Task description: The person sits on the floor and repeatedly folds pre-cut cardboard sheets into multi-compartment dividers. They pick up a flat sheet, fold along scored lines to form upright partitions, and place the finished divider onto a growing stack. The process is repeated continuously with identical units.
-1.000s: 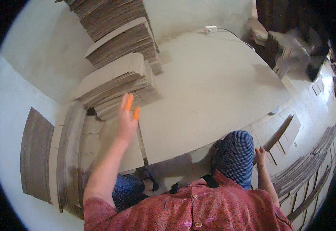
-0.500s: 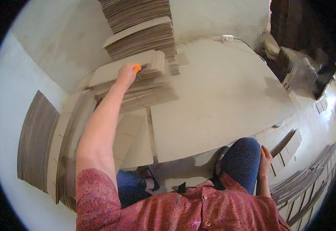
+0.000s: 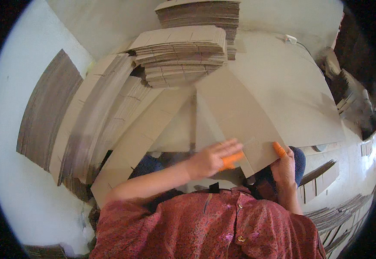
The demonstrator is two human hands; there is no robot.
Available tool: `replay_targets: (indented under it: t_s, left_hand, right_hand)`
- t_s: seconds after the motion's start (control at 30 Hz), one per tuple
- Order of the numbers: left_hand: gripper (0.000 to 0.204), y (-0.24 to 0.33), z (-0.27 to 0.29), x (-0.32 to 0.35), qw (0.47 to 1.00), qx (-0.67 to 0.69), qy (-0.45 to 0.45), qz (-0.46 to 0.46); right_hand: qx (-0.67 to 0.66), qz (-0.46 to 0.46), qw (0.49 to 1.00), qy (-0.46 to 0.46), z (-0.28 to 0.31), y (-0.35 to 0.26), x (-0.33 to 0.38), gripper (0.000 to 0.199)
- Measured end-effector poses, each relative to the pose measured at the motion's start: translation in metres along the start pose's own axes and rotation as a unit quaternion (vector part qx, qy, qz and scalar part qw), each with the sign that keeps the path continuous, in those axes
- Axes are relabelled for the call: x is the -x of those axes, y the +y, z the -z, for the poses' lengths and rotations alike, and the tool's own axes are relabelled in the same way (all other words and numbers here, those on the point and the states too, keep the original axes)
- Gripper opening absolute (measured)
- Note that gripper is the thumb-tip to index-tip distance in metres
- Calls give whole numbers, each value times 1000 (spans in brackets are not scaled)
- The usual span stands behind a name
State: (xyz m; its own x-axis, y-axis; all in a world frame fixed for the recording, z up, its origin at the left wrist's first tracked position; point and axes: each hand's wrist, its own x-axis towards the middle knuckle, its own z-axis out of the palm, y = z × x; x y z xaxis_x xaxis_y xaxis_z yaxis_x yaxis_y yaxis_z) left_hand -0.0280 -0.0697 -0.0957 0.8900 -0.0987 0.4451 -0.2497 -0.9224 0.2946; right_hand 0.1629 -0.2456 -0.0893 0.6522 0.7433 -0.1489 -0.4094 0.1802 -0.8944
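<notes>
A long flat piece of brown cardboard (image 3: 244,112) slants from the far stack toward my lap. My right hand (image 3: 284,167) grips its near right edge, an orange-covered thumb on top and the fingers underneath. My left hand (image 3: 216,158) is at the piece's near left edge, slightly blurred, its fingers stretched out and an orange cover on one digit; whether it touches the cardboard I cannot tell. Left of my hands, a slotted cardboard strip (image 3: 153,134) lies at a slant above my left forearm.
A slotted cardboard stack (image 3: 179,54) stands ahead, with a taller stack (image 3: 198,17) behind. More stacks (image 3: 50,108) lean along the left wall. A large flat board (image 3: 291,99) covers the right middle. Loose cardboard pieces (image 3: 321,181) lie on the right floor, and a white plug (image 3: 290,39) sits far right.
My left hand has come back from the far stack to in front of me. The right hand has risen from beside my knee and now holds a cardboard piece. The view has shifted.
</notes>
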Motion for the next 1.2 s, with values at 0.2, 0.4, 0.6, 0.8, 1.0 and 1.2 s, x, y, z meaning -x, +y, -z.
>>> replay_targets:
  t_s: [0.2, 0.4, 0.6, 0.8, 1.0, 1.2]
  left_hand:
    - [62, -58, 69, 82, 827, -235, -74, 506]
    - [16, -98, 120, 94, 775, -248, -145, 563]
    - [18, -112, 147, 79, 828, -227, -101, 503]
    - [18, -69, 116, 11, 929, -107, -84, 344]
    - [17, -34, 95, -28, 937, -24, -105, 332]
    - [12, -2, 75, -53, 943, 146, -85, 286]
  right_hand:
    - [304, 102, 947, 5, 17, 12, 9, 19]
    - [362, 155, 919, -13, 1, 3, 20, 20]
    - [404, 243, 881, -38, -24, -7, 14, 14]
    - [344, 272, 896, -71, -69, -26, 5, 11]
    - [442, 348, 826, -15, -48, -34, -7, 8]
    - [467, 275, 839, -53, -48, -53, 3, 9]
